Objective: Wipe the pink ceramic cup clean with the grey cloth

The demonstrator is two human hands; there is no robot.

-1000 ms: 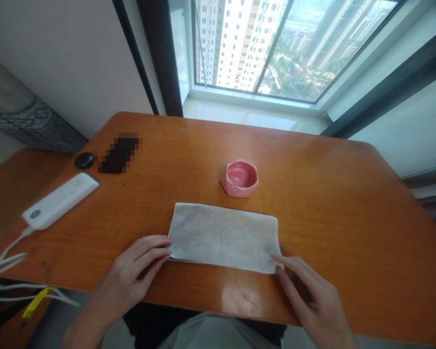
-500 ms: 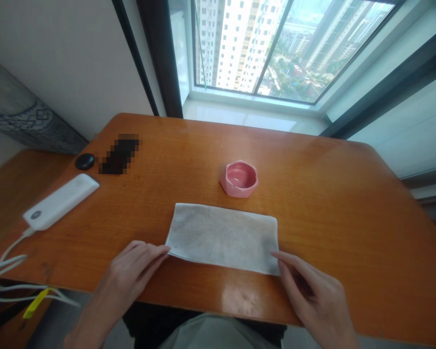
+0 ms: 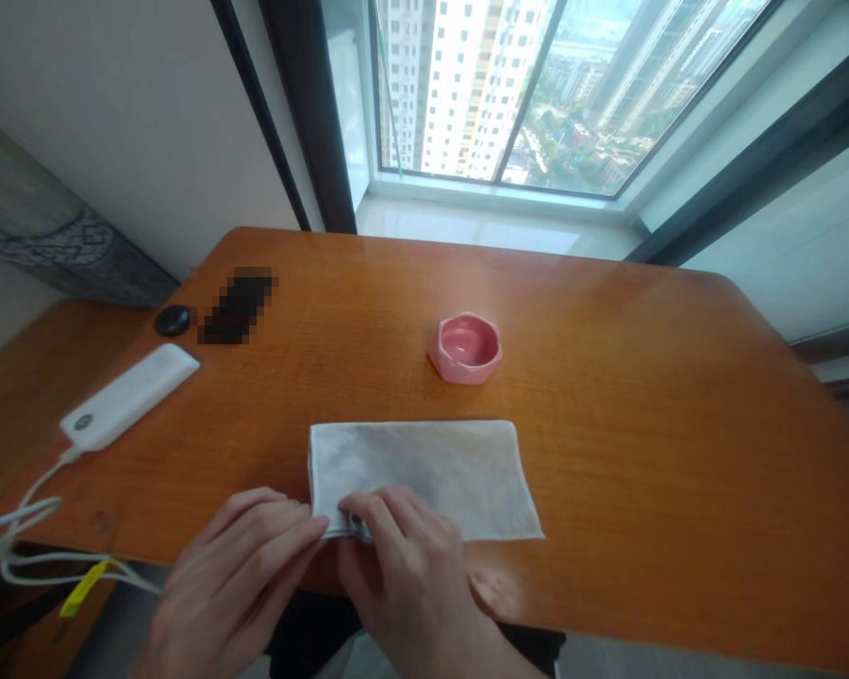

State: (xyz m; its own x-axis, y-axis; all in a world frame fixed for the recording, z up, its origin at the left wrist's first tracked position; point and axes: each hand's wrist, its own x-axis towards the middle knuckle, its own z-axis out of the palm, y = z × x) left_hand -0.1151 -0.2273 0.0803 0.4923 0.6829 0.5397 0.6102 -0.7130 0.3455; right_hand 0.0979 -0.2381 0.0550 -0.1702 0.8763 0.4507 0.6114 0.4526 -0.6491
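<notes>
A folded white cloth [image 3: 431, 462] lies near the front edge of the wooden table, its long side facing me. My left hand [image 3: 247, 566] pinches its near left corner between thumb and fingers. Close beside it, my right hand [image 3: 410, 566] grips the near edge of the cloth, a little right of that corner, and the fabric bunches slightly under the fingertips. The right hand covers part of the cloth's near edge. Beyond the cloth stands a pink faceted bowl [image 3: 465, 349], touched by neither hand.
On the table's left side lie a white power bank [image 3: 131, 396] with a white cable [image 3: 39, 486], a round black object [image 3: 173, 321] and a dark pixelated item [image 3: 237, 306]. A yellow tag [image 3: 85, 587] hangs on the cable. The window [image 3: 502, 94] is behind the table.
My right hand has left the cloth's right corner and moved left, beside my left hand. The cloth has turned slightly and shifted left and nearer. The bowl has stayed put.
</notes>
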